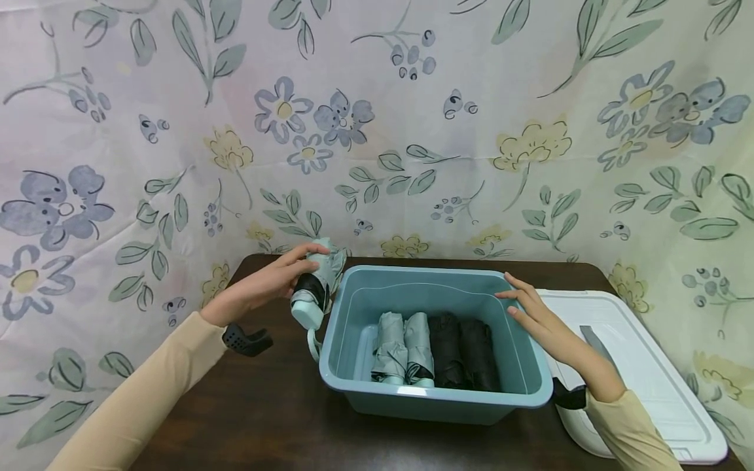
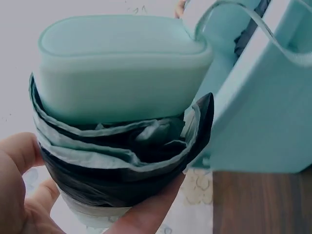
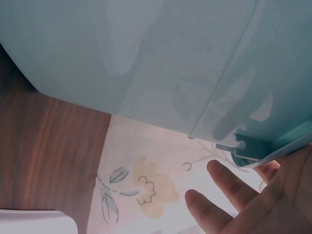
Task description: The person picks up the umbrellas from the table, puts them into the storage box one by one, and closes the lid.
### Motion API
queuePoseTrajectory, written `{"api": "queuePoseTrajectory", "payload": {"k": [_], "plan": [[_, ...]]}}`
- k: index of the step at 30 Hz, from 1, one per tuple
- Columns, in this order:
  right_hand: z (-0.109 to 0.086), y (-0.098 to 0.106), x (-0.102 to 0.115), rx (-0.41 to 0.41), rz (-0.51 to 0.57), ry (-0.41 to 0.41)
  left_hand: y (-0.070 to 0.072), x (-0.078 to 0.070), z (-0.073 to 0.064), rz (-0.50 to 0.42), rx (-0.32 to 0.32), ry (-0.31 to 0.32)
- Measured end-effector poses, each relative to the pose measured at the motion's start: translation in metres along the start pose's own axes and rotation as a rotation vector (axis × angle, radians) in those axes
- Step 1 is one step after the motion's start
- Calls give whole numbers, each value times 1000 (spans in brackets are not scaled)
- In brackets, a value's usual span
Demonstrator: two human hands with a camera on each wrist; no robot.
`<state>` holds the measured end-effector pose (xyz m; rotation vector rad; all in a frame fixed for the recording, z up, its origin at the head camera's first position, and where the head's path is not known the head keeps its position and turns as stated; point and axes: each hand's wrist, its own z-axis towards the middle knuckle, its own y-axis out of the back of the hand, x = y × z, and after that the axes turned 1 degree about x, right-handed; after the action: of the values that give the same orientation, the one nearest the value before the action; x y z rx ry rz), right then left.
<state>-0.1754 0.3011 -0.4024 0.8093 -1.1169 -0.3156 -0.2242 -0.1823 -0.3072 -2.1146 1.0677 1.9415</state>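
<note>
My left hand (image 1: 290, 269) grips a folded mint-green umbrella (image 1: 319, 278) just left of the blue bin (image 1: 448, 400). In the left wrist view the umbrella's smooth mint handle (image 2: 122, 73) faces the camera, with a strap (image 2: 234, 6) hanging from it and dark inner fabric showing. Inside the bin lie two pale green folded umbrellas (image 1: 391, 347) side by side, then two black folded bundles (image 1: 448, 353) to their right. My right hand (image 1: 538, 317) rests on the bin's right rim, its fingers extended; the right wrist view shows its fingers (image 3: 234, 185) beside the bin's outer wall.
The bin stands on a dark brown wooden table (image 1: 247, 405). To its right lies a white lid (image 1: 648, 373) with a grey strip on it, under the right forearm. A floral cloth (image 1: 377, 131) hangs behind the table.
</note>
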Motion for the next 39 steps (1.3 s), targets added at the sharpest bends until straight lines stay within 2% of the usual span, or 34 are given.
{"api": "queuePoseTrajectory", "payload": {"k": [5, 11, 16, 29, 34, 39], "plan": [[1, 0, -2, -1, 0, -5, -11, -9, 3, -32, 70, -4], [1, -1, -3, -6, 2, -8, -22, -16, 10, -40, 99, -6], [0, -2, -3, -8, 7, -11, -31, -18, 18, -48, 149, -1], [0, 1, 0, -11, 1, -8, -62, -33, 25, 31, 289, 49], [0, 1, -1, -9, 4, -7, -74, -36, 29, 40, 289, 108], [1, 0, -1, -6, 6, -9, -87, -37, 35, -9, 264, 171]]}}
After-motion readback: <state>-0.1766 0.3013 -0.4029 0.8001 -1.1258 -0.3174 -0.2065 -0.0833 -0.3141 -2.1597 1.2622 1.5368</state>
